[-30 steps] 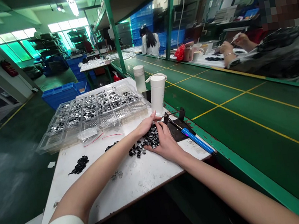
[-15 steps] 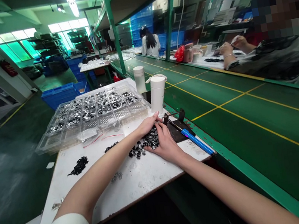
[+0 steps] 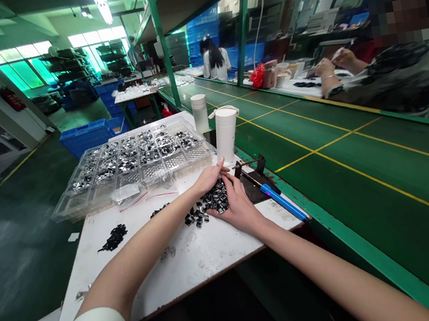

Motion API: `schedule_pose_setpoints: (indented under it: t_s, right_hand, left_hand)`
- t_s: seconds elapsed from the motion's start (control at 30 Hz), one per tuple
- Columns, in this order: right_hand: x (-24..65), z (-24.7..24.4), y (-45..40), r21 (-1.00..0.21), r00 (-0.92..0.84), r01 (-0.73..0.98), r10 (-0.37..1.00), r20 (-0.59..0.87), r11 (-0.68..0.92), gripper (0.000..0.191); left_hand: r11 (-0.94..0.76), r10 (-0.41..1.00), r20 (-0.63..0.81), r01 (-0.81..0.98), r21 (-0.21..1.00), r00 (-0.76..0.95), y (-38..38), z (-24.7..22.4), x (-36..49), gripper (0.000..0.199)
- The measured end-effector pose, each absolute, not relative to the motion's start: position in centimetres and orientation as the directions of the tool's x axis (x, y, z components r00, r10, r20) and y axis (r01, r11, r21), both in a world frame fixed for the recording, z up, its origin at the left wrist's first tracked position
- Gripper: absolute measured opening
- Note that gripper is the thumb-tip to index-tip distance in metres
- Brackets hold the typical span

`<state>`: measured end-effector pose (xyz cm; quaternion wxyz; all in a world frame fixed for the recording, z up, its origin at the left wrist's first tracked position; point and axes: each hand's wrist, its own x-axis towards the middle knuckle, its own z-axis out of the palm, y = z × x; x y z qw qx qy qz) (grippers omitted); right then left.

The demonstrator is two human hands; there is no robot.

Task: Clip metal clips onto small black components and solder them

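Observation:
Small black and silver metal parts (image 3: 216, 199) lie heaped on the white table (image 3: 208, 253). My left hand (image 3: 212, 176) reaches over the far side of the heap, fingers pointing right, beside the white bottle (image 3: 227, 134). Against the heap's right side rests my right hand (image 3: 237, 200), its thumb apart from the fingers and curved around the parts. The fingertips of both hands meet or nearly meet at the far end of the heap. Neither hand shows a lifted part. Loose parts (image 3: 196, 215) spread left of the heap.
A clear compartment tray (image 3: 129, 166) of parts fills the table's far side. A blue soldering iron (image 3: 282, 203) leans on a black stand (image 3: 253, 187) at right. A small black pile (image 3: 113, 238) sits left. Beyond the green conveyor (image 3: 345, 161), a person's hands (image 3: 326, 69) work.
My left hand's fingers have shifted slightly at the heap's far edge, uncovering a few more parts. My right hand has hardly moved.

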<state>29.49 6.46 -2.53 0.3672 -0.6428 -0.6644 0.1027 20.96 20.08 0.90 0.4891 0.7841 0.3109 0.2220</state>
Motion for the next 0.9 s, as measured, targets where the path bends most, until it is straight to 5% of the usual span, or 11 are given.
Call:
schedule_pose_setpoints:
  t_s: [0.9]
  right_hand:
    - [29.61, -2.95, 6.58, -0.607, 0.098, 0.781, 0.929, 0.356, 0.150, 0.103]
  left_hand:
    - [-0.378, 0.676, 0.089, 0.241, 0.894, 0.731, 20.37, 0.79, 20.16, 0.074]
